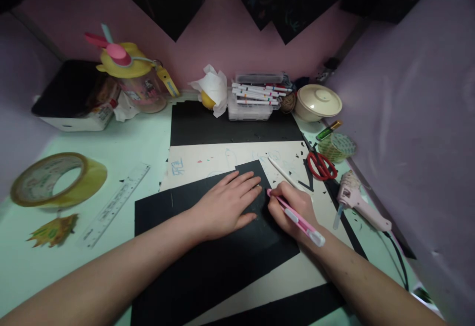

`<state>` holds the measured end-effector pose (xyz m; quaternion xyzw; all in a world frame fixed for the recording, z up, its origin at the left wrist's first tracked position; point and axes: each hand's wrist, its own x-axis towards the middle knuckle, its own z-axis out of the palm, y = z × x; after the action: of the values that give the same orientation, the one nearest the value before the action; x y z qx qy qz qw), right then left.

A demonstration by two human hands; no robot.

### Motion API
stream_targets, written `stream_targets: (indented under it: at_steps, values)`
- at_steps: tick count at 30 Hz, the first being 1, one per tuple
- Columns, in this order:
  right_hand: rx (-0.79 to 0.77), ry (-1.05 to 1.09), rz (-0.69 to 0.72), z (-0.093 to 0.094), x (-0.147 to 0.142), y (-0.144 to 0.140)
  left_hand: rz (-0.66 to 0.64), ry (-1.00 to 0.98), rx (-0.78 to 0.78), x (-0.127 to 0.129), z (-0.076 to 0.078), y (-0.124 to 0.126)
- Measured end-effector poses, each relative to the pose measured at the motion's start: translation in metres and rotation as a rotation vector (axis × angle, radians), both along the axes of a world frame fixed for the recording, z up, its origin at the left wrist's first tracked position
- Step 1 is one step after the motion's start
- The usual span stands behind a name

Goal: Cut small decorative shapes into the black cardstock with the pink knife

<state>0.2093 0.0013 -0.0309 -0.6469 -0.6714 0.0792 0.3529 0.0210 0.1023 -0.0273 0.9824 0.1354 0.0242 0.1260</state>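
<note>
Head view, looking down at a pale green desk (148,138). The left hand (226,205) lies flat, fingers spread and together pressing down on a black sheet of paper (208,261), apparently to keep it from sliding. Just right of it, the right hand (291,212) is curled in a pen grip around a pink craft knife (295,217); the knife's tip meets the black sheet's right edge beside the left fingertips, its white end pointing back toward the wrist.

Under the black sheet lies a cream sheet (222,160), and beyond that another black sheet. Just past the right hand rests a white pencil-like stick (284,172). Further right sit red scissors (322,165), a pink glue gun (358,202) with its cord, and a roll of tape. Far left of the left hand are a clear ruler (115,205), a big tape roll (55,180) and a paper leaf. Beyond both hands, against the pink wall, stand a box of markers (256,96), a lidded bowl and a yellow-topped bottle (137,81). Nothing blocks the hands; small black scraps dot the cream sheet.
</note>
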Motion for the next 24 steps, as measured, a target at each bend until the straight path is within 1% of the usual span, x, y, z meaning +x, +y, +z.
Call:
stream_targets:
  at_steps: [7,10,13,15,16,20,22,24]
  values:
    - [-0.007,0.023,0.017,0.0,0.0,-0.002,0.002,0.001,-0.005,0.001,0.001,0.001]
    - [-0.03,0.082,-0.001,0.0,-0.001,-0.002,0.001,-0.005,-0.007,0.001,0.0,0.001]
    - [-0.06,0.248,-0.114,0.004,0.0,-0.001,-0.002,-0.013,-0.003,0.001,0.0,0.001]
    - [-0.053,0.37,-0.207,0.008,0.004,0.002,-0.003,-0.016,0.003,0.0,0.0,0.0]
    - [-0.047,0.422,-0.229,0.01,0.007,0.004,-0.004,-0.017,0.006,0.0,0.0,0.0]
    - [-0.087,0.611,-0.165,0.016,0.019,0.009,-0.008,-0.013,0.014,0.0,0.001,0.0]
    - [-0.117,0.655,-0.129,0.017,0.021,0.01,-0.011,-0.015,0.012,0.0,0.002,0.0]
    - [-0.138,0.651,-0.115,0.018,0.022,0.01,-0.015,-0.014,0.008,0.0,0.002,0.0]
